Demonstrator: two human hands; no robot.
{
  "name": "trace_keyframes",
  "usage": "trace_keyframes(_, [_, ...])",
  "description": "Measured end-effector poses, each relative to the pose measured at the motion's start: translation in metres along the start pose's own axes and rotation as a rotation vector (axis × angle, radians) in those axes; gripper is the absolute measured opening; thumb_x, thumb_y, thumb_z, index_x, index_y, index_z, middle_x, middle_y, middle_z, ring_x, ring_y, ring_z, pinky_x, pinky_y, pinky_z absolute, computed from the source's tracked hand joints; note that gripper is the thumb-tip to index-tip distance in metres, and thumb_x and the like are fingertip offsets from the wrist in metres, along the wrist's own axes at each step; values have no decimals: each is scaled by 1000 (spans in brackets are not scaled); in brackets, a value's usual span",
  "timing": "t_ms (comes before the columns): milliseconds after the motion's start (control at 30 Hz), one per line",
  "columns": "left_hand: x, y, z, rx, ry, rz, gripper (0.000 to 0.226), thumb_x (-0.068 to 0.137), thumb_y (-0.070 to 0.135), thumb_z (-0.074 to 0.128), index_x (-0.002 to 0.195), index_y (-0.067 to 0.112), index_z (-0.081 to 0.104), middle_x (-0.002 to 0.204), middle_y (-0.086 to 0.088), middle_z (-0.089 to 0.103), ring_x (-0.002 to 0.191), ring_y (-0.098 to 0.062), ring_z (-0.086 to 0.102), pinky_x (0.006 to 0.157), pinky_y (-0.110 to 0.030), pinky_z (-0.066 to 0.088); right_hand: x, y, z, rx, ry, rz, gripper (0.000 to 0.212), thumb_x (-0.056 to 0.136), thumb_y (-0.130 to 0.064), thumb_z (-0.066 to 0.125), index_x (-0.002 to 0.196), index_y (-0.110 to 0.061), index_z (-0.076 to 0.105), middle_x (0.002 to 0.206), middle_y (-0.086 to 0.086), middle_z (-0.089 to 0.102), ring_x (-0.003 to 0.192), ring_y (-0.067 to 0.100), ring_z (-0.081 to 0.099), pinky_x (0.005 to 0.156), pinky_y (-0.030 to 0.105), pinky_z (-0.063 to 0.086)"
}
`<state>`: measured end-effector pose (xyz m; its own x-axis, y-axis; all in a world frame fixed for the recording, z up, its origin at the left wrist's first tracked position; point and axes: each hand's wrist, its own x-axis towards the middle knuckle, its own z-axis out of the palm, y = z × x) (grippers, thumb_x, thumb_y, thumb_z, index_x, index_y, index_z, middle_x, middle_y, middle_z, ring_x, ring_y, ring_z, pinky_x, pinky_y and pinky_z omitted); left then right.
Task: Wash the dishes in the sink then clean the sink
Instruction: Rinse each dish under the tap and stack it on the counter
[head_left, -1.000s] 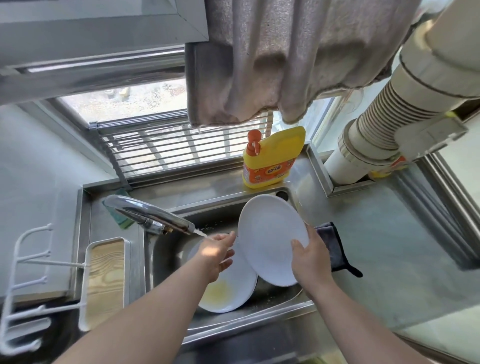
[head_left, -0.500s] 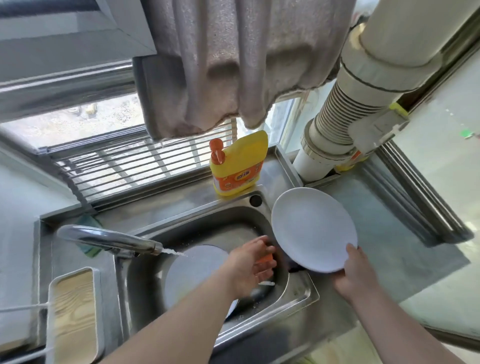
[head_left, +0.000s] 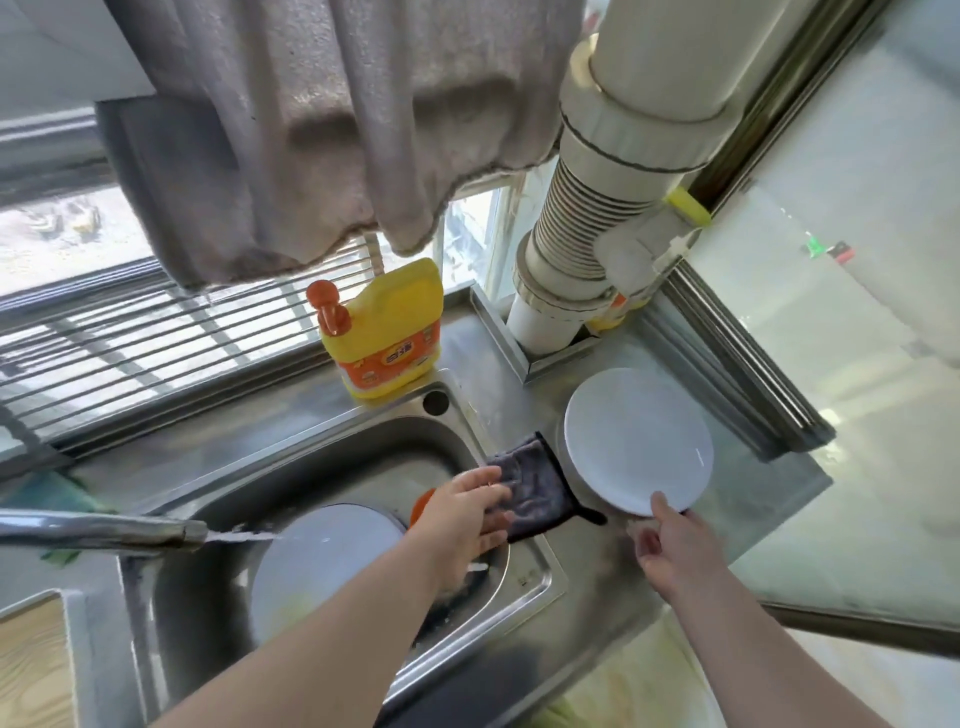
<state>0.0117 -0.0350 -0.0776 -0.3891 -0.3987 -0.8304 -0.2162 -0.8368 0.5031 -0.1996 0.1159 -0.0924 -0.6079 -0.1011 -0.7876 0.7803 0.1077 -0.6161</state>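
Right hand (head_left: 670, 551) at near rim of white plate (head_left: 638, 441), thumb up on the rim edge, remaining digits tucked beneath and hidden; reads as a pinch, plate low over or already resting on steel counter (head_left: 769, 499) right of the sink, contact not resolvable. Left hand (head_left: 467, 514) reaching over sink's right edge, fingers straight and spread, tips laid on dark cloth (head_left: 535, 488); flat contact, nothing gripped. Cloth draped half on counter, half over the rim, between both hands and touching the plate's left side or just beside it. Second plate (head_left: 317, 561) flat in sink basin (head_left: 363, 457), yellowish residue near its lower part, thin stream from faucet (head_left: 93, 530) landing at its upper edge. Orange object (head_left: 423, 506) partly hidden behind left hand, unidentified. Handling judgement: plates stiff, light, breakable, likely wet and slick; best held at the rim with thumb above and fingers under, not by the face. Cloth soft, limp, probably damp; bunch and grab anywhere. Further back, yellow detergent bottle (head_left: 387, 338) upright on ledge behind sink, grey towel (head_left: 322, 130) hanging above, white ribbed pipe (head_left: 587, 223) at right.
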Motion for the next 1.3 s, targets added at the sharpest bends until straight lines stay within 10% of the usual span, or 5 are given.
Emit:
trace_keyframes(133, [0, -15, -57, 171, 88, 38, 15, 105, 11, 59, 106, 14, 74, 79, -4, 68, 74, -19, 63, 72, -32, 54, -31, 27, 19, -361, 111, -232, 36, 94, -3, 60, 121, -25, 50, 77, 8, 53, 55, 19, 44, 51, 31, 40])
trace_keyframes(267, [-15, -42, -146, 370, 226, -70, 23, 104, 8, 51, 110, 15, 72, 86, -5, 69, 77, -19, 62, 72, -30, 51, -80, 85, 79, -794, -447, -372, 24, 94, -4, 62, 105, -23, 70, 74, 3, 67, 62, 18, 61, 60, 31, 52])
trace_keyframes(533, [-6, -90, -262, 393, 706, -149, 53, 97, 10, 52, 149, 22, 50, 136, -15, 56, 110, -35, 60, 87, -40, 51, -44, 215, 147, -1498, -747, -178, 52, 72, -35, 51, 122, -40, 64, 126, -2, 59, 118, 28, 57, 107, 59, 46])
trace_keyframes(933, [-18, -89, -241, 341, 685, -103, 30, 91, 10, 50, 110, 23, 69, 96, -7, 70, 89, -31, 67, 82, -39, 60, -86, 222, 142, -1384, -556, -235, 43, 90, -9, 49, 130, -20, 58, 138, -2, 34, 104, 26, 50, 100, 33, 42])
trace_keyframes(1300, [-29, -25, -212, -229, 441, 131, 27, 110, 13, 46, 126, 22, 67, 110, 3, 72, 90, -10, 65, 66, -21, 42, -126, 132, 161, -1200, -574, -929, 19, 100, -20, 61, 116, -27, 68, 111, -4, 61, 102, 13, 57, 93, 35, 48])
